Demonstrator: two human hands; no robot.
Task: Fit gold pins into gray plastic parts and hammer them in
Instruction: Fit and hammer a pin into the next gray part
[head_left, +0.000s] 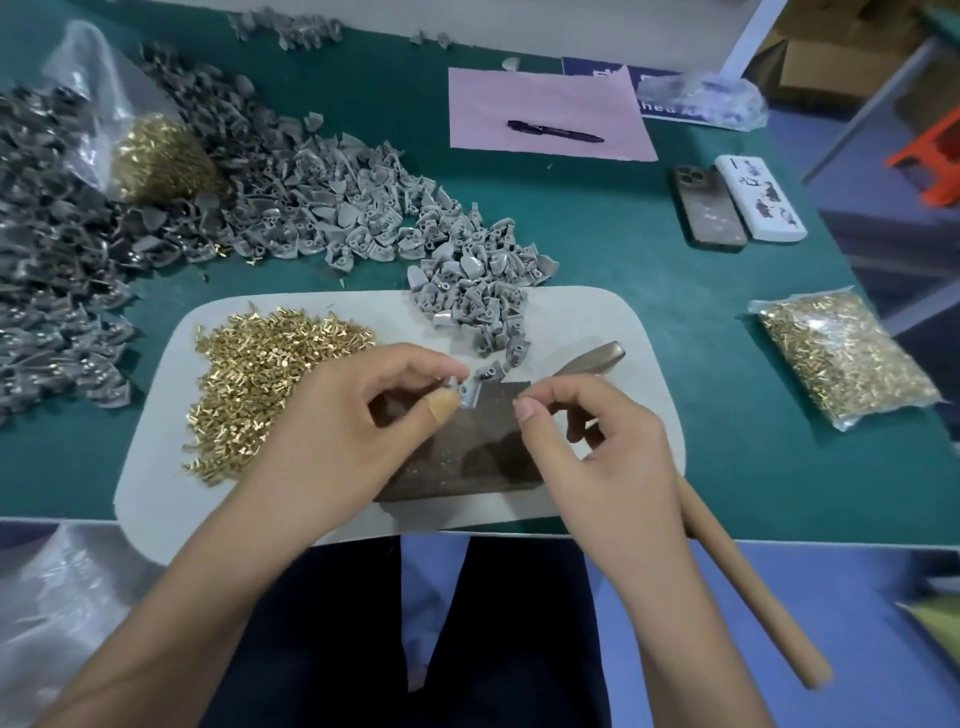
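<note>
Left hand (363, 410) fingers pinch gray part (470, 392); right hand (587, 441) curled beside it.

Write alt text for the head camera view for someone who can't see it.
A person's left hand pinches a gray plastic part over a dark block while the right hand pinches something small beside it. Loose gold pins, more gray parts and a hammer surround them.

I can read almost nothing here. At one o'clock from my hands, a blue sign (670, 96) under a clear plastic bag (711, 98) shows white letters, perhaps "hed", mostly covered and too blurred to make out.
</note>
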